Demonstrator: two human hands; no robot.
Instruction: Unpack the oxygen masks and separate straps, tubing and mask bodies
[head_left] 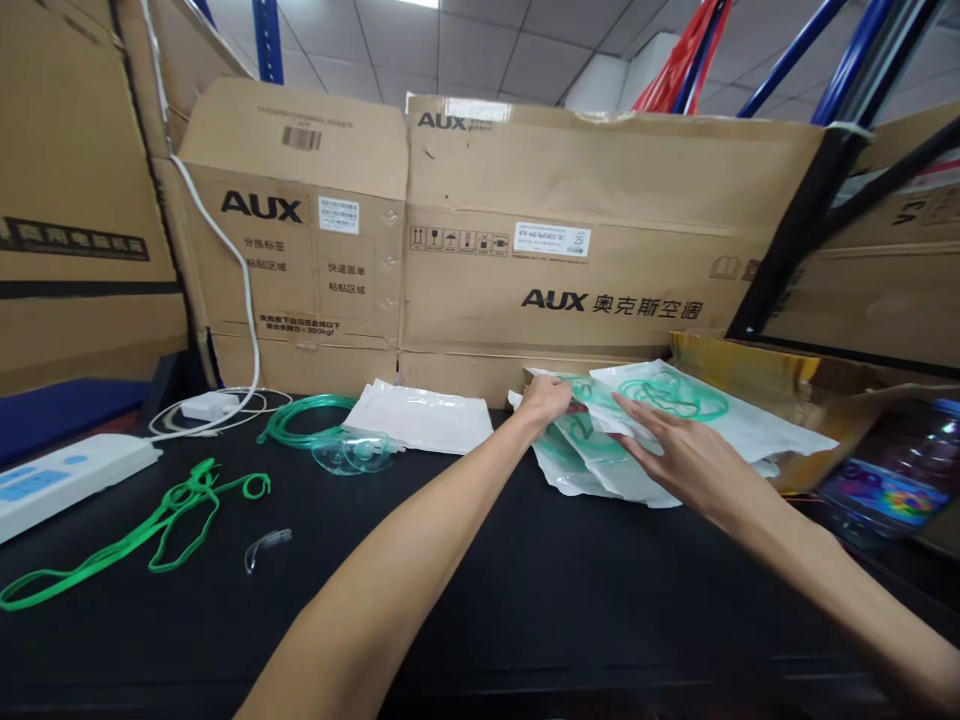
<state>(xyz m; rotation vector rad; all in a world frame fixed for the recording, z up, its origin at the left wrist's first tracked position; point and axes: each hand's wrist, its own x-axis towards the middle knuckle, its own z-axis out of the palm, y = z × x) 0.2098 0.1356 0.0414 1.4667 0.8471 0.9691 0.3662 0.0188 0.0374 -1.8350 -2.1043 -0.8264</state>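
Note:
A pile of sealed white pouches point(705, 415) with coiled green tubing inside lies at the back right of the black table point(525, 600). My left hand point(546, 398) grips the left edge of the pile's top pouches. My right hand point(679, 455) lies flat on the pile, fingers spread and pointing left. A flat stack of empty white pouches point(424, 417) rests just left of my left hand. A clear oxygen mask point(352, 452) with coiled green tubing point(300, 418) sits further left.
A loose green elastic strap point(142, 530) and a small clear plastic piece point(264, 547) lie front left. A white power strip point(67, 475) and white cable point(225, 250) are far left. Cardboard AUX boxes point(480, 240) wall the back. An open carton point(817, 400) and water bottle point(892, 475) stand right.

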